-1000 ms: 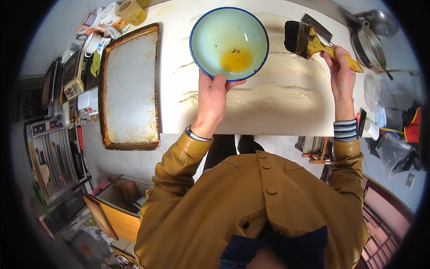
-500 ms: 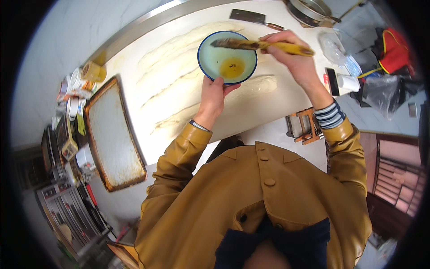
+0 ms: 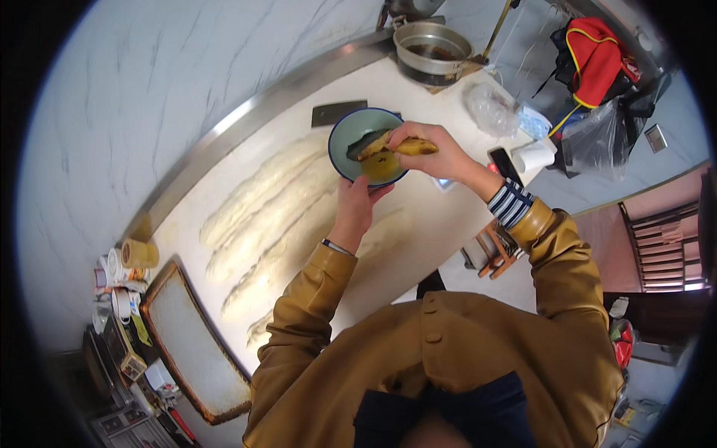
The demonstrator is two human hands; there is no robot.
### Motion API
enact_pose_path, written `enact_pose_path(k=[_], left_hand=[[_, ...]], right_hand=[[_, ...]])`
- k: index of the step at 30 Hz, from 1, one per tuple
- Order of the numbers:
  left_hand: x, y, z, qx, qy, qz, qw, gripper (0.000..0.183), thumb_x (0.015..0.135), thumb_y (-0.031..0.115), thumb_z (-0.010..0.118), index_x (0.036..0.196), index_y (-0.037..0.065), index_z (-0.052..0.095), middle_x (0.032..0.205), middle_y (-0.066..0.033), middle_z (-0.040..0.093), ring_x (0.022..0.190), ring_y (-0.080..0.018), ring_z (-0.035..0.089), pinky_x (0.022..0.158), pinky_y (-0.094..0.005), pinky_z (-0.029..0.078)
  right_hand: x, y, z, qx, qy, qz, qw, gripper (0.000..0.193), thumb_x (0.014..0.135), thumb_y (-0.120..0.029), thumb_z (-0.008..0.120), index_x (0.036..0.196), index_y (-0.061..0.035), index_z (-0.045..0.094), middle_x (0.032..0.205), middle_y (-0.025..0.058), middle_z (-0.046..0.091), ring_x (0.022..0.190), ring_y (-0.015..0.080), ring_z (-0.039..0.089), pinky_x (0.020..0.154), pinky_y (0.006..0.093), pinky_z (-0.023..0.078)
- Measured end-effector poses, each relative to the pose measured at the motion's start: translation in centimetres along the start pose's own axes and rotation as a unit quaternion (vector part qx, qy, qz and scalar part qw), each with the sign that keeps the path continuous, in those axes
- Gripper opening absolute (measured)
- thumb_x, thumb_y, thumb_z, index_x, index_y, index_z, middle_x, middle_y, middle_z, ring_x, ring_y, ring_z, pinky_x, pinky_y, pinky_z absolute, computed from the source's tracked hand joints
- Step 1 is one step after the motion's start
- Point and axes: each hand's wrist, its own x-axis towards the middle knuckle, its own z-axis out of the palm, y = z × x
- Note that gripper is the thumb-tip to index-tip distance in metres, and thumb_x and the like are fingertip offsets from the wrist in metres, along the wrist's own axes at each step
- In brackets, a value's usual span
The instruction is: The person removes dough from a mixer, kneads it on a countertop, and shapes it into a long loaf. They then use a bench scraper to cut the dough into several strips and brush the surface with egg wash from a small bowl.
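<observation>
My left hand (image 3: 355,213) grips the near rim of a blue-rimmed enamel bowl (image 3: 345,138), thumb on the edge. Yellow oil (image 3: 382,170) with dark specks pools in the bowl, which is tilted. My right hand (image 3: 441,153) is closed around the yellow handle of a brush (image 3: 420,146). The brush's dark bristles (image 3: 364,145) are inside the bowl, just above or at the oil; I cannot tell whether they touch it. Long strips of pale dough (image 3: 258,198) lie side by side on the white worktop, below and left of the bowl.
Behind the bowl lies a cleaver (image 3: 337,113), partly covered by it. A metal pot (image 3: 432,56) with dark liquid stands at the back. On the left is a rusty-edged baking tray (image 3: 190,347), beside jars (image 3: 138,254). At right are a plastic bag (image 3: 493,108), a phone (image 3: 506,164) and a white cup (image 3: 535,155).
The view has shifted. The brush has dropped from across the bowl's rim, and its bristles now reach down into the bowl near the oil. Both hands keep their holds.
</observation>
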Motion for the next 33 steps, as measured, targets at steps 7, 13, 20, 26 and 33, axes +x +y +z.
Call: enact_pose_path(k=[7,13,20,26,33], left_hand=[[13.4,1.1,8.0,0.037,0.021,0.043,0.998,0.039,0.095,0.000,0.034,0.133,-0.006,0.040,0.126,-0.0210,0.055,0.106,-0.0343,0.064,0.085,-0.0433,0.061],[25.8,0.9,15.4,0.098,0.053,0.106,0.988,0.040,0.095,-0.003,0.036,0.135,-0.003,0.035,0.125,-0.0213,0.054,0.100,-0.0338,0.066,0.076,-0.0395,0.064],[37.9,0.2,18.6,0.174,0.098,0.137,0.970,0.036,0.097,-0.001,0.043,0.132,0.002,0.033,0.124,-0.0200,0.054,0.096,-0.0309,0.067,0.066,-0.0351,0.064],[44.1,-1.3,17.5,0.296,0.080,0.184,0.934,0.049,0.088,-0.008,0.046,0.135,0.001,0.034,0.123,-0.0221,0.055,0.097,-0.0333,0.066,0.071,-0.0356,0.061],[45.6,-2.3,16.5,0.528,0.072,0.326,0.781,0.060,0.080,-0.009,0.047,0.138,0.001,0.038,0.123,-0.0271,0.057,0.114,-0.0429,0.056,0.101,-0.0411,0.043]], right_hand=[[7.2,5.7,-11.6,-0.007,0.048,-0.122,0.991,0.021,0.080,-0.006,0.072,0.099,-0.0050,0.064,0.093,0.0057,0.067,0.084,0.0115,0.061,0.077,0.0268,0.051],[16.0,10.8,-22.9,-0.028,0.076,-0.240,0.967,0.019,0.079,-0.006,0.070,0.097,-0.0054,0.064,0.091,0.0044,0.067,0.083,0.0113,0.061,0.077,0.0253,0.049],[21.6,17.1,-30.7,-0.044,0.104,-0.118,0.987,0.020,0.079,-0.010,0.069,0.098,-0.0066,0.067,0.091,0.0019,0.067,0.083,0.0102,0.060,0.078,0.0249,0.048],[22.3,21.8,-33.2,-0.020,0.069,-0.041,0.997,0.020,0.080,-0.012,0.070,0.098,-0.0059,0.069,0.091,0.0008,0.067,0.084,0.0092,0.060,0.079,0.0246,0.048],[22.5,24.1,-34.9,0.028,0.075,-0.035,0.996,0.016,0.081,-0.008,0.070,0.097,-0.0051,0.070,0.093,0.0004,0.068,0.087,0.0090,0.060,0.080,0.0247,0.048]])
